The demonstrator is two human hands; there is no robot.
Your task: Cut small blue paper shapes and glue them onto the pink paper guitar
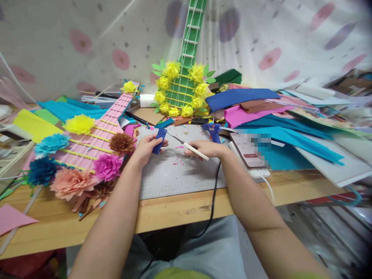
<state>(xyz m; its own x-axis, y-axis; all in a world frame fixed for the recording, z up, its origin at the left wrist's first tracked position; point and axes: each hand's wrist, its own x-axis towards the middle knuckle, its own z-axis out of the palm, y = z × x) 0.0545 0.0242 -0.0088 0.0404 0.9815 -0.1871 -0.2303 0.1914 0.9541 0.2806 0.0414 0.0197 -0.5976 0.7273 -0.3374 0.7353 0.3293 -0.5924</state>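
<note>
My left hand point(147, 148) pinches a small strip of dark blue paper point(159, 140) upright over the grey cutting mat point(180, 174). My right hand point(205, 148) is closed round a thin tool with a white handle and a metal tip point(190, 147), whose point reaches toward the blue strip. Both hands rest near the mat's far edge, a short gap between them.
A pink paper guitar with paper flowers point(87, 147) lies left. A green paper guitar with yellow flowers point(186, 77) leans at the back. A blue glue gun point(214, 131), a phone point(250, 149), stacked coloured paper point(276, 128) sit right. A black cable point(213, 201) hangs over the wooden table edge point(180, 211).
</note>
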